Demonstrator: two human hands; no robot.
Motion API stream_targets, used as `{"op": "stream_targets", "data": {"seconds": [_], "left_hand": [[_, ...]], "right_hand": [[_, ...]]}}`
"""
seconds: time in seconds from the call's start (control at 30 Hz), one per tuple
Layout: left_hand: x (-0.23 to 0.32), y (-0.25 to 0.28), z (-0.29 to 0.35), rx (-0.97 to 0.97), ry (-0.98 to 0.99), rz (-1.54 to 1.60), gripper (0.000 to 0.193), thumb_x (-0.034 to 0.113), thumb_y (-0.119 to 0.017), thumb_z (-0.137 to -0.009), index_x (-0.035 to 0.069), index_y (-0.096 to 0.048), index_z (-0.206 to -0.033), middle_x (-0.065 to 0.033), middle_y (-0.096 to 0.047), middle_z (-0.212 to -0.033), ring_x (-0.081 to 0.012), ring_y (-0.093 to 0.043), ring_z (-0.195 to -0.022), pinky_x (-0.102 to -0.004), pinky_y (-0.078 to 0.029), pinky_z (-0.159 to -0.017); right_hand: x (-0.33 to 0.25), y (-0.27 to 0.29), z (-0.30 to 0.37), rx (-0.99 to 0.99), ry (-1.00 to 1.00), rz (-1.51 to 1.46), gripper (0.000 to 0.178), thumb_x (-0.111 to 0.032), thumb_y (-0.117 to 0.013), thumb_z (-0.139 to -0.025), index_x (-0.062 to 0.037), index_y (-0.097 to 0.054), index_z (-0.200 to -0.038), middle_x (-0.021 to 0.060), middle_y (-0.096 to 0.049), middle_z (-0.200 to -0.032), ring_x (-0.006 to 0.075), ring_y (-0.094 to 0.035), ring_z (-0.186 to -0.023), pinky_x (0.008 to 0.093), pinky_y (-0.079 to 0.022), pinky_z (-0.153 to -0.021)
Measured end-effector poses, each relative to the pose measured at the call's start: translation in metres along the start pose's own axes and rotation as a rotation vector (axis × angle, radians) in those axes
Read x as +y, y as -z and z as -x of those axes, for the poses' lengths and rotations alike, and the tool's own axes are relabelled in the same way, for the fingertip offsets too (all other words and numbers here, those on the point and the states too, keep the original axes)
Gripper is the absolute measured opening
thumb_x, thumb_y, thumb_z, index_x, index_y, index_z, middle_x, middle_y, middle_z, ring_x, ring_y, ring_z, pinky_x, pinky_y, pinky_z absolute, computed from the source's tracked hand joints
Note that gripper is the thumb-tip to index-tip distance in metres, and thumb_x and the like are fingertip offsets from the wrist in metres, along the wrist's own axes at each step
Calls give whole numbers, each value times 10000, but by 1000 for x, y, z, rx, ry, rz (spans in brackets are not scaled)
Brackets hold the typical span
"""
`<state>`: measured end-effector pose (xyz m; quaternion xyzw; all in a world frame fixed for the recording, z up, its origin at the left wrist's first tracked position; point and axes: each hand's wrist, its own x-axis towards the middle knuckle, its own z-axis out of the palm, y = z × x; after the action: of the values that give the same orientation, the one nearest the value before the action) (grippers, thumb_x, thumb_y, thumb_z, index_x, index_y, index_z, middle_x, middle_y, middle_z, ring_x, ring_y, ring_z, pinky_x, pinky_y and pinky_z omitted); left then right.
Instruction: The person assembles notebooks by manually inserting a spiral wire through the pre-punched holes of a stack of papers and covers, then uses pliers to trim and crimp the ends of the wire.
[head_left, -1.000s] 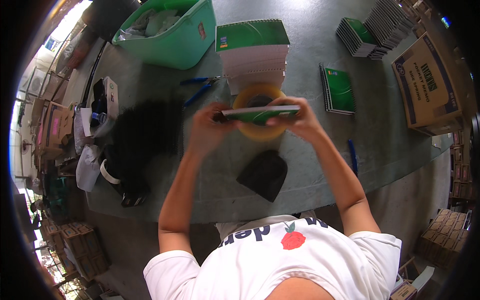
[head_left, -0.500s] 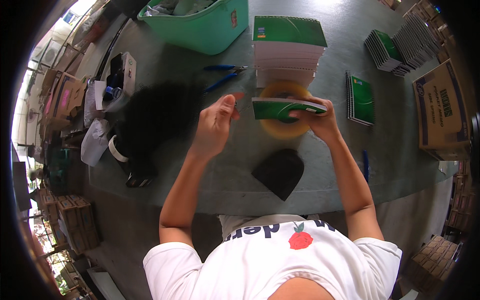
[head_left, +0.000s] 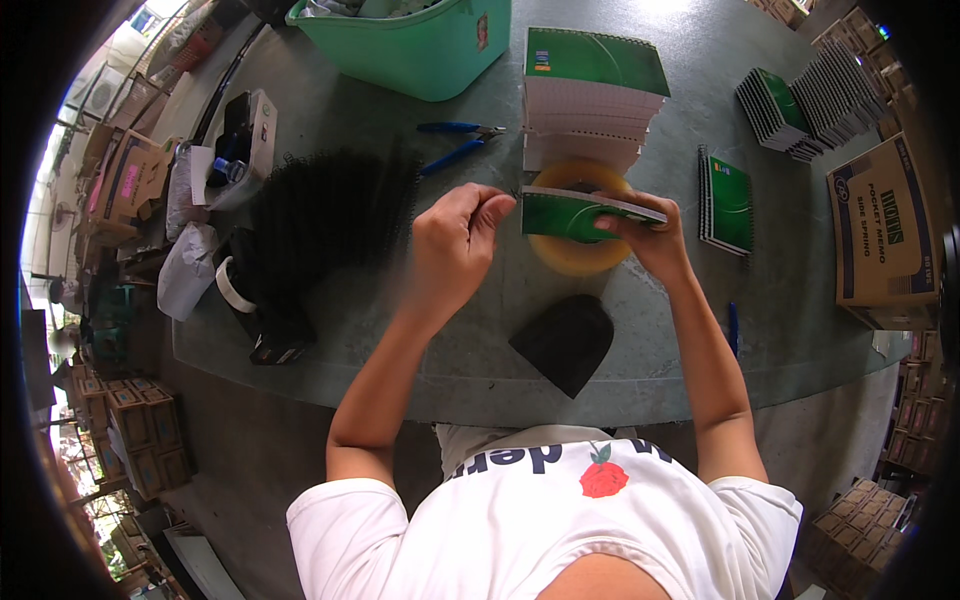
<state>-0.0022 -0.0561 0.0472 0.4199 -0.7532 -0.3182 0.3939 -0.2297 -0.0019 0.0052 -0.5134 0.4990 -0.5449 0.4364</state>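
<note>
My right hand (head_left: 652, 235) grips a small green-covered memo pad (head_left: 562, 214) by its right end, thumb on the cover. Close to the pad's left end, my left hand (head_left: 466, 238) is closed in a pinch; what sits between its fingertips is too small to make out. An amber ring, like a tape roll (head_left: 583, 261), shows around and below the pad. Just beyond stands a stack of green-covered pads (head_left: 597, 75) with white pages. Left of my left hand lies a heap of black spiral binding coils (head_left: 330, 205).
Blue-handled pliers (head_left: 455, 150) lie beyond my left hand, near a green tub (head_left: 430, 55). At right are a spiral notebook (head_left: 727, 203), stacked notebooks (head_left: 835, 100), a carton (head_left: 882, 235) and a blue tool (head_left: 733, 328). A black flat piece (head_left: 567, 343) lies near the front edge.
My left hand has moved right, up to the pad's left end, and its fingers have drawn into a pinch. The right hand still holds the pad. The view has shifted slightly.
</note>
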Motion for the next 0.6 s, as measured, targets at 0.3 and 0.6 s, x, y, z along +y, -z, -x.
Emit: {"op": "stream_targets", "data": {"seconds": [0.3,0.6], "left_hand": [[-8,-6,-4,96,-256,-105,155,150,-653,-826,-2,-634,-852,-73,-581,-704,-123,-545,-562,-257,-435,-523],[0,17,-13,-232,-118,3,186,116,-700,-768,28,-585,-885,-45,-526,-781,-130,-554,-697,-267,-451,-578]], "right_hand": [[-4,4,-1,-101,43,76,242,-4,-693,-750,-2,-674,-992,59,-677,-929,115,-612,-850,243,-481,-797],[-5,2,2,-95,-3,54,253,21,-682,-752,5,-668,-1004,68,-675,-955,122,-611,-873,247,-477,-803]]}}
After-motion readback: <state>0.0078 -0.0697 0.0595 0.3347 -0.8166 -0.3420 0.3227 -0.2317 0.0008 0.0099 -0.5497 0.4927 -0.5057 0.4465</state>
